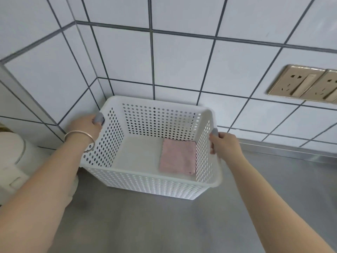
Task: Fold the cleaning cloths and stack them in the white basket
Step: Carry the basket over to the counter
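Head camera looks down along two bare forearms to a grey countertop [164,225], and I describe from the near side to the far side.

Nearest are the arms; the left wrist carries a thin metal bangle [80,141]. The left hand [85,127] grips the grey handle [98,119] on the left short side of the white basket [145,181], with the fingers curled round it. The right hand [223,143] does the same on the right side, fingers wrapped over the other grey handle [214,132]. Whether the basket rests on the countertop or is lifted a little, I cannot tell.

Inside the basket, on its floor against the right wall, lies one folded pink cleaning cloth [177,157]. It looks flat and square; if more cloths lie under it, the picture does not show. The left part of the basket floor is bare.

To the left, beside the left forearm, stands a cream appliance [11,161], partly out of view. Behind the basket is the corner of a white tiled wall [182,61], and at the far right two gold-coloured sockets [300,83].

My judgement on progress: at least one cloth is folded and placed. No unfolded cloths are visible anywhere, so either the rest are outside the view or the folding is finished and the basket is only being positioned.
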Demonstrator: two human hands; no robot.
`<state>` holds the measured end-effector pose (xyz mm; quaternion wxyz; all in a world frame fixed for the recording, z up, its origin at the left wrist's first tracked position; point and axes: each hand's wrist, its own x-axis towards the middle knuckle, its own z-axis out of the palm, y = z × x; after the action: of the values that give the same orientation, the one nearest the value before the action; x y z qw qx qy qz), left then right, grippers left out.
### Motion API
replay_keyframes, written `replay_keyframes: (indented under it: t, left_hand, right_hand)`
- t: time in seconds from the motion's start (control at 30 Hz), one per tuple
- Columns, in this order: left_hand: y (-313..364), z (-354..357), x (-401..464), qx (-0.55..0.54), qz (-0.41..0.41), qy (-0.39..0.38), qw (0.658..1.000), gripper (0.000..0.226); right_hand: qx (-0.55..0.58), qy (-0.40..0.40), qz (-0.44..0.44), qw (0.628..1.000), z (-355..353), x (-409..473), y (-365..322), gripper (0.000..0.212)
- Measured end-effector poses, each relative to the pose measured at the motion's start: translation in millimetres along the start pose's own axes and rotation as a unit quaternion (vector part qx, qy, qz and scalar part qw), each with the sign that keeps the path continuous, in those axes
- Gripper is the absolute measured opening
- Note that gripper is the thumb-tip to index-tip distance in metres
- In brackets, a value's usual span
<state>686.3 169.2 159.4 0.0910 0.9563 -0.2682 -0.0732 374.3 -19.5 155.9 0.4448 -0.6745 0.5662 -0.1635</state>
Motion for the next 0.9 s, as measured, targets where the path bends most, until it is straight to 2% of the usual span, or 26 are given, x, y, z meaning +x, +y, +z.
replay_keyframes:
  t: [0.2,0.4,0.5,0.6,0.67,0.73,0.8,0.9]
  left_hand:
    - [-4.6,2.1,11.9,0.003,0.001,0.026,1.0,0.035]
    - [-3.9,3.6,12.6,0.004,0.004,0.042,0.999,0.031]
    - [1.0,-1.6,4.2,0.007,0.019,0.048,0.999,0.037]
    - [14.6,-15.4,-10.0,-0.01,0.074,0.126,0.989,0.035]
    - [45.5,-21.9,-34.8,-0.078,0.117,0.156,0.978,0.032]
    - [95.8,-21.1,-78.4,-0.201,0.203,0.169,0.943,0.037]
    - [148.7,-21.1,-135.6,-0.265,0.306,0.179,0.897,0.03]
    - [224.4,-7.7,-217.3,-0.306,0.428,0.108,0.843,0.025]
  right_hand:
    - [0.037,0.004,-0.015,0.999,17.1,7.7,-2.9,0.021]
    - [0.007,-0.017,-0.024,1.0,13.6,7.9,-4.1,0.026]
    - [-0.052,-0.038,-0.039,0.997,5.8,2.3,-3.1,0.029]
    - [-0.088,-0.018,-0.062,0.994,-12.3,-15.7,5.3,0.041]
    - [-0.089,0.005,-0.089,0.992,-29.5,-37.1,15.6,0.041]
    - [-0.106,0.016,-0.116,0.987,-52.3,-62.9,36.1,0.031]
    - [-0.134,0.02,-0.122,0.983,-75.8,-88.2,60.0,0.028]
    - [-0.191,0.046,-0.114,0.974,-118.3,-123.2,109.0,0.03]
